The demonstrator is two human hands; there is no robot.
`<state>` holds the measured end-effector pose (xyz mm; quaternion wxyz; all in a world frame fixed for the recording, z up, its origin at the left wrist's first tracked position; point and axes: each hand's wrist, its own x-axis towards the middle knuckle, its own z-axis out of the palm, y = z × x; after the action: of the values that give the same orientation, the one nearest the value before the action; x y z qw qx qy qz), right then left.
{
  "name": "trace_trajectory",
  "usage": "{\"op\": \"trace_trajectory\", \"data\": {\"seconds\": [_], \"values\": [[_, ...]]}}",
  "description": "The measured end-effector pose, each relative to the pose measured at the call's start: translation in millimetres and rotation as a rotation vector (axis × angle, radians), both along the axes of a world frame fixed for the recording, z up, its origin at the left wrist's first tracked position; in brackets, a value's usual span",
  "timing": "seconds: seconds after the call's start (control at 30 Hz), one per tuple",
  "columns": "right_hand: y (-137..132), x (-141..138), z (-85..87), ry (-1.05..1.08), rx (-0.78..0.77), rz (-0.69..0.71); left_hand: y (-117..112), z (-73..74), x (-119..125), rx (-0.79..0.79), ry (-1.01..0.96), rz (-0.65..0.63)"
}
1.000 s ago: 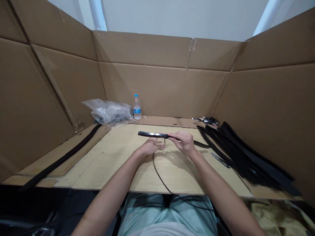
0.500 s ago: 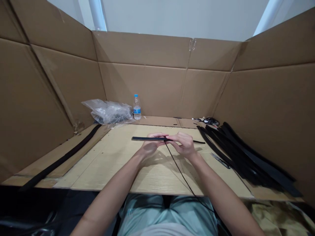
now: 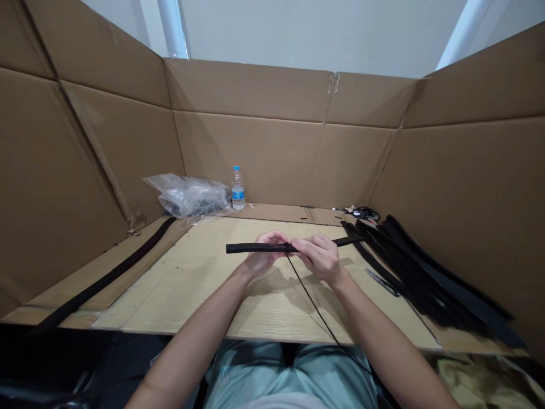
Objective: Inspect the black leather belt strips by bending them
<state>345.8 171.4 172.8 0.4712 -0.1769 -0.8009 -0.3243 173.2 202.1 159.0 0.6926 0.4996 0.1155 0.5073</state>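
Strip (image 3: 258, 247) (flat, black, probably rubber) spans the left hand (image 3: 264, 255) and right hand (image 3: 319, 257).

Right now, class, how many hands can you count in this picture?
2: the left hand and the right hand, side by side in the middle of the view, both holding the black strip. No other hands show, though some could be out of view.
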Motion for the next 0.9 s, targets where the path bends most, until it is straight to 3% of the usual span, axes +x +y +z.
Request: {"op": "trace_trajectory", "data": {"seconds": [0.13, 0.43, 0.53, 0.73, 0.8, 0.9], "values": [[-2.1, -2.4, 2.7, -0.009, 0.014, -0.012, 0.7, -0.6, -0.9, 0.000, 0.039, 0.004], [-1.6, -17.5, 8.8, 0.215, -0.167, -0.113, 6.6, 3.9, 1.2, 0.069, -0.057, 0.112], [-7.2, -25.5, 16.4, 0.273, -0.371, -0.124, 9.2, 5.4, 3.7, 0.049, -0.095, 0.164], [-11.0, -36.0, 40.5, 0.356, -0.962, -0.045, 13.5, 4.2, 6.3, -0.013, -0.115, 0.216], [-7.9, -38.5, 44.3, 0.417, -1.067, -0.005, 14.0, 4.5, 6.4, -0.023, -0.110, 0.222], [-2.9, -41.6, 44.4, 0.493, -1.079, -0.011, 14.4, 4.7, 6.5, -0.046, -0.104, 0.232]]}}
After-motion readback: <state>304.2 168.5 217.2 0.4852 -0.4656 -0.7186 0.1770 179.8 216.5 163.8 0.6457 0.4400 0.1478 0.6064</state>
